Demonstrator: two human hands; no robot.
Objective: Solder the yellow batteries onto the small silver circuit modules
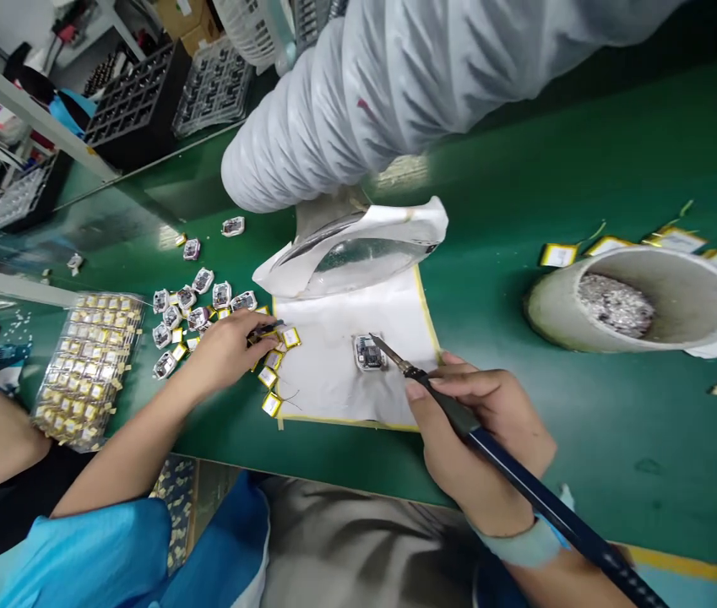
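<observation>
ribbed duct [364, 93], soldering iron [510, 471] in right hand [481, 435], dark tool [263, 331] in left hand [225, 350]

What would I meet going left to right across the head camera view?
Clear tray of yellow-edged cells, left hand, small circuit module, right hand, round container.

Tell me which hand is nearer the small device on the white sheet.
Right. The right hand is just right of the device, gripping a soldering iron; the left hand is farther off, by yellow cells at the sheet's left edge.
</observation>
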